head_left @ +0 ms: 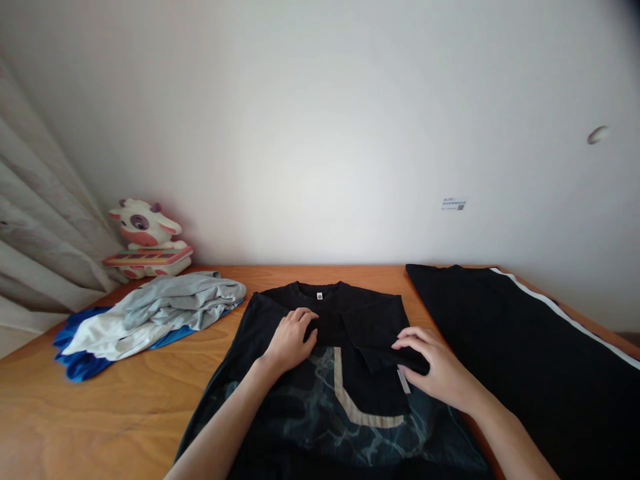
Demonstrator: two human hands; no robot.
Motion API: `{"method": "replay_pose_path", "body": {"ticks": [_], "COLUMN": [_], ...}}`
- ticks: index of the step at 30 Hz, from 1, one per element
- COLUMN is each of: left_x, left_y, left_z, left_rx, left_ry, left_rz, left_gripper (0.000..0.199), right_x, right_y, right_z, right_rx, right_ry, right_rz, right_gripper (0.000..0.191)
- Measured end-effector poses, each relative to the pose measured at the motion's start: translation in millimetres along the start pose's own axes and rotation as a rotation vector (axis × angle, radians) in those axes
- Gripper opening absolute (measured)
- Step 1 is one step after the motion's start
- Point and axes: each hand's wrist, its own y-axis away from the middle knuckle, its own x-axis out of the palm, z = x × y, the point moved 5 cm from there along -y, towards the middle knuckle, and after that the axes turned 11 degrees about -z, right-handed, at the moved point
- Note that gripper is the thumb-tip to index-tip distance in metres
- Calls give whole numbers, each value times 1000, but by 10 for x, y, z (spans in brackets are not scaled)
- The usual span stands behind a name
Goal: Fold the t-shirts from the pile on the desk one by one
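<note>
A black T-shirt (370, 393) with a dark marbled print and a beige band lies spread on the table, its collar at the far side. Its right side is folded inward, with the sleeve (373, 327) lying across the chest. My left hand (294, 337) rests on the upper chest, fingers slightly bent and thumb apart, holding nothing. At the folded edge by the sleeve, my right hand (433, 363) has the shirt's cloth between its thumb and fingers.
Black cloth with a white stripe (525, 347) lies at the right. On the left are a crumpled grey, white and blue clothes pile (165, 310) and a cow-shaped toy keyboard (147, 240). A wall (320, 133) stands behind the wooden table (125, 413); a curtain (40, 200) hangs left.
</note>
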Motion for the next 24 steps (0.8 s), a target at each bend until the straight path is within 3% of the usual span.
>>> {"method": "replay_pose_path", "body": {"ticks": [4,9,12,17,20,24], "left_x": [99,138,231,531,617,589], "left_y": [-237,-343,-286,-218,-213,-238], "left_z": [-486,-890,-881,-603,-560,-577], "left_rx": [151,403,381,59,28,33], "left_ry": [9,79,129,148,158,256], "left_rz": [149,172,95,-43,-34,24], "left_gripper": [48,52,57,46,43,43], "right_x": [6,-14,-45,-12,12,-17], "right_y": [10,-22,-38,-19,-17,-19], "right_z": [-34,-147,-181,-137,-168,-250], "right_rx": [22,84,106,67,76,111], "right_ry": [-62,-136,-168,-131,-131,-144], "right_rz": [22,-88,-178,-169,-168,-203], "right_gripper": [36,17,12,27,27,15]}}
